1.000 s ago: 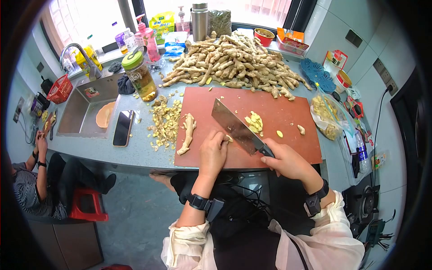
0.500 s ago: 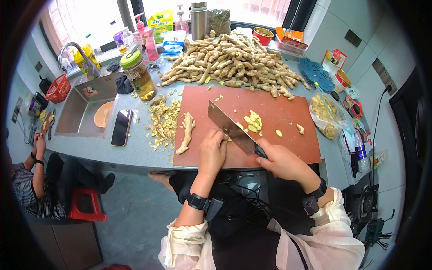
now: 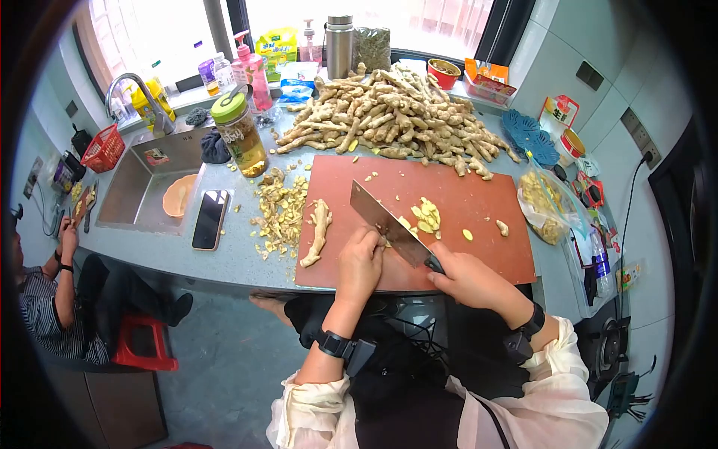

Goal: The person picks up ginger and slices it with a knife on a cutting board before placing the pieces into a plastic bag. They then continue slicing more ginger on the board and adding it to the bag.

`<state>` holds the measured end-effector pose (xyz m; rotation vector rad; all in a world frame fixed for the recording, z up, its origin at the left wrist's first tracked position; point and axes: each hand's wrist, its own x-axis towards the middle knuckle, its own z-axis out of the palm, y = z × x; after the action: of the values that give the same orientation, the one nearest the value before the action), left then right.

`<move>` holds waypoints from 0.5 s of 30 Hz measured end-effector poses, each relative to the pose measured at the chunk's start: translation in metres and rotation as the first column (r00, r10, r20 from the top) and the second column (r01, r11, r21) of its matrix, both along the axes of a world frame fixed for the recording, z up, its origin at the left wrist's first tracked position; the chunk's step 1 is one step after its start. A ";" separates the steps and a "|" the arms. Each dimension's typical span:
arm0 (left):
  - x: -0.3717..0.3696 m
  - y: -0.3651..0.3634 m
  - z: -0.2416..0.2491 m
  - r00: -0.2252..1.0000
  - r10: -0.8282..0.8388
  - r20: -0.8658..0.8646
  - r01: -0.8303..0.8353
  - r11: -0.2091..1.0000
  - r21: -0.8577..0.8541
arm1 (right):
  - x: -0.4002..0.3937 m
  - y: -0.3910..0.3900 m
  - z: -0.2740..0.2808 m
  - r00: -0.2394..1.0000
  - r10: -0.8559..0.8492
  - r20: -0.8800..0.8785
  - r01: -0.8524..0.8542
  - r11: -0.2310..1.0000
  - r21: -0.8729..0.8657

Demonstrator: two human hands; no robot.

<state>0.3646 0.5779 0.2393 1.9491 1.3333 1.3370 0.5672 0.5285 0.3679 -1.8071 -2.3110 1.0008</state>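
Observation:
My right hand (image 3: 467, 278) is wrapped round the black handle of a cleaver (image 3: 389, 227), whose wide blade slants up and left over the red-brown cutting board (image 3: 471, 194). Fingers curled, my left hand (image 3: 361, 263) presses a small piece, mostly hidden, on the board beside the blade. Cut ginger slices (image 3: 426, 216) lie just beyond the blade. A whole ginger root (image 3: 318, 232) rests at the board's left side, next to a heap of peelings and scraps (image 3: 280, 213). Behind the board rises a large pile of ginger (image 3: 396, 112).
Left of the scraps are a phone (image 3: 210, 219), a green-lidded jar (image 3: 239, 135) and a sink (image 3: 134, 218). A bag of ginger pieces (image 3: 544, 202) stands to the right. At the far left, another person (image 3: 63, 299) sits on a red stool (image 3: 147, 346).
The whole view has shifted slightly, with the counter lower in the picture. Both my hands and the cleaver keep nearly the same place on the board.

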 end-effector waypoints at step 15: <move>-0.001 -0.001 0.000 1.000 -0.008 -0.010 0.007 0.999 -0.051 | -0.008 0.012 -0.017 0.998 0.032 -0.057 -0.026 0.994 0.102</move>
<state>0.3638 0.5774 0.2395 1.9281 1.3506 1.2787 0.5592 0.5402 0.3505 -1.6887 -2.3146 0.9093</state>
